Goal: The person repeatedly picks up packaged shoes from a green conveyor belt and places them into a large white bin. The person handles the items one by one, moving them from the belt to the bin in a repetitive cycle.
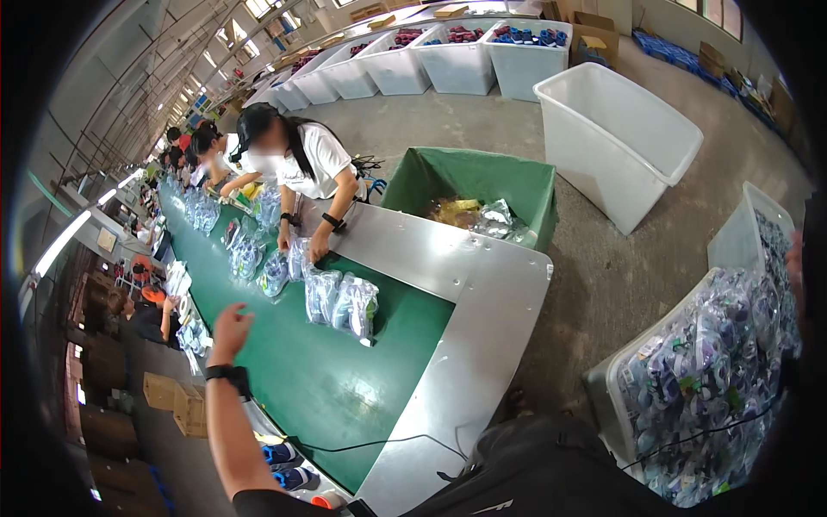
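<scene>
My left hand (pixel 231 332) is raised over the left edge of the green conveyor belt (pixel 345 392), a dark band on its wrist. It looks loosely open, with nothing visible in it. A blurred, skin-coloured patch at the far right rim seems to be my right hand (pixel 794 271); its fingers cannot be made out. It is beside a white bin (pixel 613 379) heaped with clear-bagged shoes (pixel 702 370). Two clear-bagged pairs of shoes (pixel 341 303) lie on the belt, beyond my left hand. Across the belt, a co-worker's hands (pixel 320 244) touch another bagged pair (pixel 298 258).
A metal ledge (pixel 465 319) borders the belt's end and far side. Beyond it stand a green bin (pixel 469 164) with plastic bags and a large white bin (pixel 616 129). A black cable (pixel 370 445) crosses the near corner. Blue shoes (pixel 289 474) sit below my left forearm.
</scene>
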### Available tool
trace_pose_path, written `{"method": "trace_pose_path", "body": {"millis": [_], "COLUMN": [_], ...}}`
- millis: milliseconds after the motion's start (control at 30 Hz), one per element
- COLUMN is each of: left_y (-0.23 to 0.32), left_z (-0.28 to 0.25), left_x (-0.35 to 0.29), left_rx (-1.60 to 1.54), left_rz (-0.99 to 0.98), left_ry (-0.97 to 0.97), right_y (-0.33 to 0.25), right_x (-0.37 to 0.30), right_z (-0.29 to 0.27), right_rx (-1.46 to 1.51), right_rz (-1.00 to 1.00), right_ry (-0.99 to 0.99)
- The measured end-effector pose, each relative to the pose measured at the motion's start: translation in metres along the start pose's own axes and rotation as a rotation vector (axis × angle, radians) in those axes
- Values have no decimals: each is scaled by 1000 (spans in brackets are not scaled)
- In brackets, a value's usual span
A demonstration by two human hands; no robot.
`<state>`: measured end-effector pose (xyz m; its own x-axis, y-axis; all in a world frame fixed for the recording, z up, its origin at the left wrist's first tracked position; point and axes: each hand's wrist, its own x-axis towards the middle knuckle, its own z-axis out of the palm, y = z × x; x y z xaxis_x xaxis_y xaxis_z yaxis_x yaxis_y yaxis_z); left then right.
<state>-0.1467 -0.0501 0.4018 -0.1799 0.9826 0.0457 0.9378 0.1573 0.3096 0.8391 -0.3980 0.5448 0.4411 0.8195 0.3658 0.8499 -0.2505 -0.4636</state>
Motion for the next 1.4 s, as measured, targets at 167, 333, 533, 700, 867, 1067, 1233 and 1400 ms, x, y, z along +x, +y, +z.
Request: {"method": "trace_pose_path", "body": {"millis": [167,333,533,700,867,1067,1233,1400], "left_y": [-20,-18,19,74,146,209,237,227], "left_z": [171,303,389,408,425,420,415,411], "left_x": [15,29,33,-21,-113,-166,-172,-159], "left_rx": [-86,-114,-81,-291,-354,-620,-1658,-1864], "left_rz": [-5,63,-145,-289,-72,-267,-944,-1022], "left_ry": [-410,-325,-239,26,203,-131,-346,-245], "right_y": [-54,-107,-123,-118,-122,-128,-122,-109], "right_x": [-53,-85,-111,-126,-135,-132,-140,-159], "right_z": [106,172,218,246,272,281,273,268], "right_rx": [109,91,160,269,289,283,306,349], "right_rz": [-305,-227,-76,39,3,-61,-46,-23], "right_ry": [-205,-410,-600,-657,-687,-715,-671,-640]}}
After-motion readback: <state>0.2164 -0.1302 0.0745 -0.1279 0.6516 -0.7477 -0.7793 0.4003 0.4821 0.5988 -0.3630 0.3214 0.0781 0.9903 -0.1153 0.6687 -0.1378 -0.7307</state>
